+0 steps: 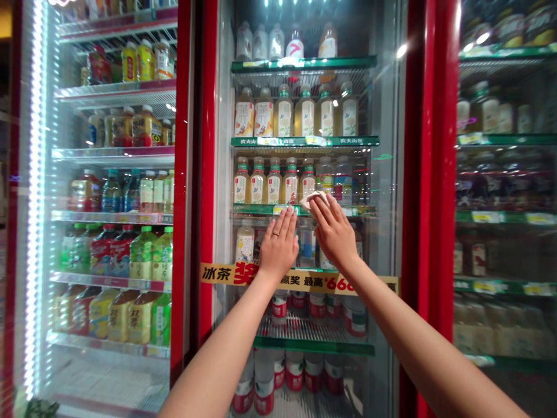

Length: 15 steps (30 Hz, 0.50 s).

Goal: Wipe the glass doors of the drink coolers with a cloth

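A glass fridge door point(391, 191) with a red frame stands in front of me. My left hand point(279, 241) lies flat against the glass, fingers stretched out, with a ring on one finger. To its right, my right hand point(335, 229) presses a white cloth or tissue point(314, 199) to the pane, and part of it sticks out past the fingertips. A yellowish printed strip point(217, 273) runs across the door just below both hands. Behind the glass, bottles of tea point(274, 181) stand in a row on a shelf with a green edge.
On the left is another lit fridge point(113, 217) with several shelves of drinks. A red post point(437, 232) separates my door from a third fridge point(505, 215) at the right. Red-labelled bottles point(295, 371) stand low in the middle fridge.
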{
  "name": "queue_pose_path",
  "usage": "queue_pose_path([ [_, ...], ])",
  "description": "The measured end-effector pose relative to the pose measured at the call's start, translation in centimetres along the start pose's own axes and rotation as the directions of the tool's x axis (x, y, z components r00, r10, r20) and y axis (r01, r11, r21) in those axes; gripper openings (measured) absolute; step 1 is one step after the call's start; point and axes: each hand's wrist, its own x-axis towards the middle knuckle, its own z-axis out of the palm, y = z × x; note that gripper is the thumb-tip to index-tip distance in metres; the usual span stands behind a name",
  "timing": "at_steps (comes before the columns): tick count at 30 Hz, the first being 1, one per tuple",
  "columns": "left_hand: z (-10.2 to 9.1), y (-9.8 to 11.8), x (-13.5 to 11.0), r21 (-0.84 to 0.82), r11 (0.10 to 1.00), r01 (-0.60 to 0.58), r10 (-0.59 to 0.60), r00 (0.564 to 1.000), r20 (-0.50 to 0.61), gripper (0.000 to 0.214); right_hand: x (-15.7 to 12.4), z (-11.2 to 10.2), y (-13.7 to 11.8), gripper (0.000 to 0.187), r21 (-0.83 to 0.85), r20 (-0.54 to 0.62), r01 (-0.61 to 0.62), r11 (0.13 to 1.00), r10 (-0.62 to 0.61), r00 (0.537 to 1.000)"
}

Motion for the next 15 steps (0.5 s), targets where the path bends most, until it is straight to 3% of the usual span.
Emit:
queue_pose_path([
  [15, 0.38, -0.12, -0.22, -0.039, 0.999, 0.009, -0.009, 1.0, 0.008, 0.087, 0.19, -0.34, -0.3, 0.089, -0.054, 0.083, 0.083, 0.995, -0.078, 0.993],
])
